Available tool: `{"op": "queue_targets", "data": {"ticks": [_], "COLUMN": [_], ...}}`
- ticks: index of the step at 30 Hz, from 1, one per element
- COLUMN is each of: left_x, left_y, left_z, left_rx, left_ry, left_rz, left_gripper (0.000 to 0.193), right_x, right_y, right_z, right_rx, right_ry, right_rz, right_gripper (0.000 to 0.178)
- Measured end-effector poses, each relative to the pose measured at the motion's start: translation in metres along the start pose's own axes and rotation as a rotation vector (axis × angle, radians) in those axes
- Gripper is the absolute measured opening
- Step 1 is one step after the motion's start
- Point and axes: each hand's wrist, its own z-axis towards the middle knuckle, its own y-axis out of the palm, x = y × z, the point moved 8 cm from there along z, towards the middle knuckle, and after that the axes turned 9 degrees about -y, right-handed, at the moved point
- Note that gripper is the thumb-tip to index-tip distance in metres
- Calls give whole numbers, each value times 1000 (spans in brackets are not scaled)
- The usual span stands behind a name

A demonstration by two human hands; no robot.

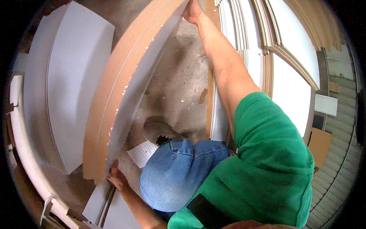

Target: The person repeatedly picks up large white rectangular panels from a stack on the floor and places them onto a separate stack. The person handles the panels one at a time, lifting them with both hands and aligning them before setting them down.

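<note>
A thick stack of boards (110, 91) stands on edge in front of me, with brown layered edges and a pale grey-white face. White chips cling along its edge. At the near lower end, my left hand (117, 177) grips the stack, its fingers partly hidden against the face. Stretched far forward, my right hand (193, 13) holds the same stack near its far end, and its fingertips are out of sight behind the boards. My knee in blue jeans (164, 183) is bent beside the stack, and a dark shoe (158, 129) rests on the floor.
Another stack of white panels (78, 76) stands at the left. Several white boards with brown edges (289, 84) lean along the right. On the concrete floor (179, 84) lie scraps and a white textured sheet (143, 153). A pale curved beam (28, 149) runs at far left.
</note>
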Motion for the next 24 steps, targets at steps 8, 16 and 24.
{"op": "queue_targets", "data": {"ticks": [8, 16, 24], "left_x": [31, 16, 107], "left_y": [41, 28, 46], "left_z": [-29, -5, 3], "left_rx": [125, 74, 37], "left_ry": [-11, -51, 611], "left_rz": [96, 463, 201], "left_gripper": [48, 44, 35], "right_x": [-11, 3, -8], "right_y": [-1, -2, 72], "right_z": [-15, -16, -24], "right_rx": [85, 224, 195], "right_ry": [-80, -4, -119], "right_rz": [2, -130, -179], "right_gripper": [52, 54, 53]}}
